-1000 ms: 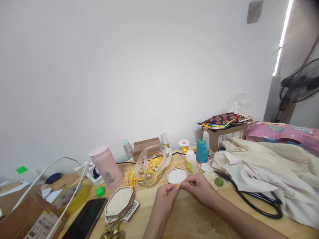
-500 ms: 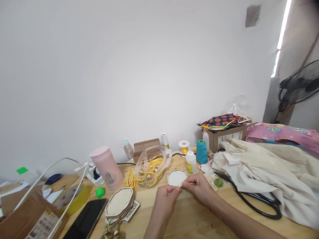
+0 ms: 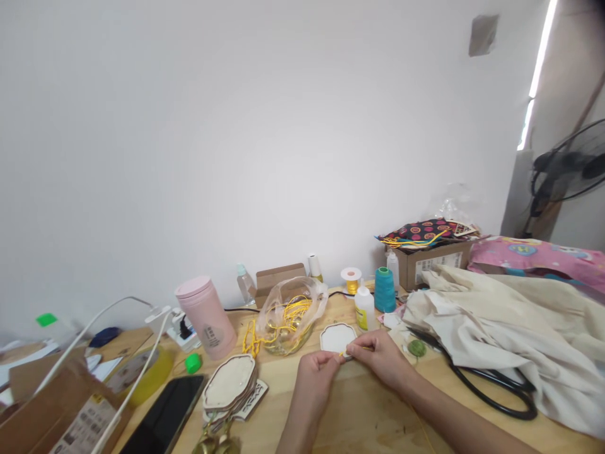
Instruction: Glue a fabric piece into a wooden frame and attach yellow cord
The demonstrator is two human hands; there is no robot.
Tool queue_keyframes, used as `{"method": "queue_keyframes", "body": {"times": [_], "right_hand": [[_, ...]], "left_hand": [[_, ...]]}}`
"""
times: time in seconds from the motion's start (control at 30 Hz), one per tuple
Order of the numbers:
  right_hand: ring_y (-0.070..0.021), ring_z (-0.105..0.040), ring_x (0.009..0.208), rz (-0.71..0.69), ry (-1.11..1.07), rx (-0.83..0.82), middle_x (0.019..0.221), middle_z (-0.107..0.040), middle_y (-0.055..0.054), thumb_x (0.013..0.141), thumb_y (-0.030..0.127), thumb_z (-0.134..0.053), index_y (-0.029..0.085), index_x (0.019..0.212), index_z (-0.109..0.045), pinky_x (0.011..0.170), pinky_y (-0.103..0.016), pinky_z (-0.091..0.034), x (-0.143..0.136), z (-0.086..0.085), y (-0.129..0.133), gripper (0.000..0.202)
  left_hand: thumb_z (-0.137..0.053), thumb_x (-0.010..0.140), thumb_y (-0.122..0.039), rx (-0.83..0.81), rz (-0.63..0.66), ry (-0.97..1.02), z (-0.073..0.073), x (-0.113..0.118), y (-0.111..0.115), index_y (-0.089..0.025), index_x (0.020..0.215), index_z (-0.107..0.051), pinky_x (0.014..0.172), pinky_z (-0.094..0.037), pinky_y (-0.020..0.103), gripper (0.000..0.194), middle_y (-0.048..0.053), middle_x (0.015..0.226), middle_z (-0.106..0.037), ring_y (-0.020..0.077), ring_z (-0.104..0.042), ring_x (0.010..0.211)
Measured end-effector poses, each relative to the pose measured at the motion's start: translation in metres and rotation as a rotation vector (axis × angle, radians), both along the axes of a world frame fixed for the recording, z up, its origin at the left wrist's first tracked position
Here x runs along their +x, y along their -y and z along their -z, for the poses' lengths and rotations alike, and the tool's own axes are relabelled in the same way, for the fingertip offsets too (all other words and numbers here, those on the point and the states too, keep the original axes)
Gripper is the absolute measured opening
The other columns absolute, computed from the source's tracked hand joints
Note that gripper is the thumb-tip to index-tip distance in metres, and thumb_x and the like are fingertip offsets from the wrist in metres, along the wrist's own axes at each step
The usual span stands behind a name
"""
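Note:
My left hand (image 3: 314, 377) and my right hand (image 3: 379, 357) meet low in the centre, fingertips nearly touching. Both are closed in a pinch on a thin yellow cord (image 3: 342, 354) that shows between them. Just behind the fingers lies a white plaque (image 3: 337, 337) with a scalloped edge, its front partly covered by my right hand. A white glue bottle (image 3: 363, 309) stands behind my right hand, beside a teal thread cone (image 3: 384, 291). A strand of yellow thread hangs below my right forearm.
Left of my hands are stacked wooden plaques (image 3: 230, 381), a black phone (image 3: 165, 413) and a pink tumbler (image 3: 208, 318). A plastic bag (image 3: 293, 315) holds yellow cords. Black scissors (image 3: 496, 403) lie at the right beside cream cloth (image 3: 491, 315).
The whole view has shifted slightly, with things sitting a little further right. My hands keep nearly the same pinch, and my right fingertips look slightly lower.

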State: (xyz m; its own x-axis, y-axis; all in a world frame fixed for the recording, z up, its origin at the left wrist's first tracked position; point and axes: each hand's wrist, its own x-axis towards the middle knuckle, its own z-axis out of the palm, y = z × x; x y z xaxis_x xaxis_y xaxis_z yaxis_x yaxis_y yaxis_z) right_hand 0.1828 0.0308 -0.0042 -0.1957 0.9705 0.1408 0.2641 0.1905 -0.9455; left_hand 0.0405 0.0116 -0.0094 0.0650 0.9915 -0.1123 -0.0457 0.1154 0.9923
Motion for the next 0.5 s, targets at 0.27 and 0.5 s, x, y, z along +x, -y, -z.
{"method": "queue_keyframes", "body": {"times": [0.27, 0.5], "right_hand": [[-0.0111, -0.046, 0.05, -0.009, 0.058, 0.038, 0.049, -0.056, 0.001, 0.066, 0.03, -0.053, 0.012, 0.054, -0.066, 0.047, -0.02, -0.033, 0.002, 0.011, -0.002, 0.025], [-0.0117, -0.048, 0.052, -0.009, 0.067, 0.054, 0.051, -0.058, 0.001, 0.067, 0.026, -0.052, 0.012, 0.057, -0.067, 0.047, -0.02, -0.034, 0.003, 0.016, -0.004, 0.022]], "left_hand": [[-0.064, 0.059, -0.035, 0.016, 0.085, 0.015, 0.005, -0.002, -0.002, -0.01, 0.069, -0.069, 0.051, -0.034, 0.021, 0.028, 0.002, 0.05, -0.062, 0.0114, -0.05, 0.05], [-0.064, 0.058, -0.039, 0.036, 0.089, -0.04, 0.001, 0.001, 0.001, -0.011, 0.071, -0.07, 0.056, -0.039, 0.025, 0.031, 0.003, 0.054, -0.065, 0.0154, -0.055, 0.056]]}}
